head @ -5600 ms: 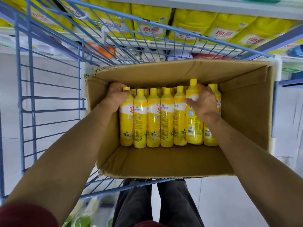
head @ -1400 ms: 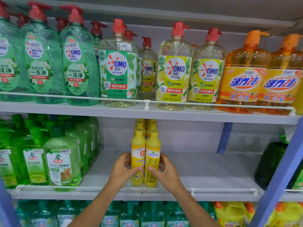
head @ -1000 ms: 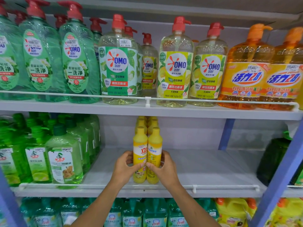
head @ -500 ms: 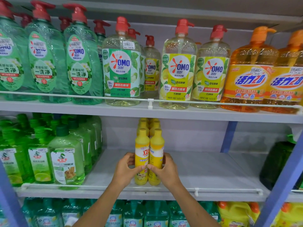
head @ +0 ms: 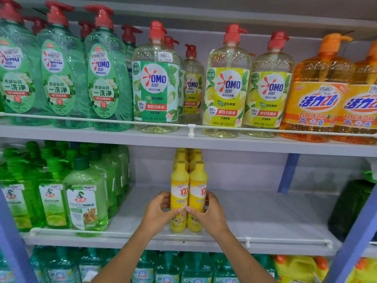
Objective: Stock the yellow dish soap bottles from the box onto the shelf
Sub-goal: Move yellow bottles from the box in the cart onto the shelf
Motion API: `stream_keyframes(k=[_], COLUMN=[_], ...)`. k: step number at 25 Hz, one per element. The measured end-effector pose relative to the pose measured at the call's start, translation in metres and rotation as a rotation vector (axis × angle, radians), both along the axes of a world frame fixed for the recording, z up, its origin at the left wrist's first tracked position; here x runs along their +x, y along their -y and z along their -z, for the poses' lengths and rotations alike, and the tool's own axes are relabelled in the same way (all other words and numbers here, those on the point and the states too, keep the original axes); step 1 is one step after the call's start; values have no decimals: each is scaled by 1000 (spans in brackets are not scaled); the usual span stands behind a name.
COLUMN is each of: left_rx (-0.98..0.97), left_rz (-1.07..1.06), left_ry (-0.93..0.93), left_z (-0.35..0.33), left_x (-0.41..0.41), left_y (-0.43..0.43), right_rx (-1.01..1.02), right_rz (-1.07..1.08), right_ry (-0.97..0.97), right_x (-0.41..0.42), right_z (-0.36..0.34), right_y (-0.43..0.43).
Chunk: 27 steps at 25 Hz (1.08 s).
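right bottle [head: 197, 186] turned label-out; left hand [head: 158, 214] and right hand [head: 211, 216] grip the pair [head: 179, 186].

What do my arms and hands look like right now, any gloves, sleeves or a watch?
The left hand and right hand wear no gloves, and no watch or bracelet shows at either wrist. The left forearm and right forearm are uncovered, with no sleeve down to the picture's bottom edge. Rings cannot be ruled out, as some fingers are hidden.

Yellow bottles [head: 187, 193], grey shelf [head: 265, 217]
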<state>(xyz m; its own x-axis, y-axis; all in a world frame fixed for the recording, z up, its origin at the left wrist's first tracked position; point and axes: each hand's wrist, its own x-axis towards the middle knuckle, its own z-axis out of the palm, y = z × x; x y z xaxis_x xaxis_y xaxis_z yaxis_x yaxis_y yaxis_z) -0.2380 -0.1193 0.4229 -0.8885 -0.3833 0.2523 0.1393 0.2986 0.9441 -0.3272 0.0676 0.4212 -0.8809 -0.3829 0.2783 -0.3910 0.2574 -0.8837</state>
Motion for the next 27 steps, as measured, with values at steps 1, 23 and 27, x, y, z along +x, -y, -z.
stream_keyframes(k=[1,23,27], left_rx=[4,-14,0], left_rz=[14,-46,-152], left_ry=[2,-22,-33], left_z=[0,12,14], left_x=[0,0,-1], left_y=[2,-6,-18], right_rx=[-11,-56,-72], right_rz=[-59,51,61], right_ry=[21,-9,-9], right_x=[-1,4,4], right_z=[3,20,26], right_y=[-4,-1,-2])
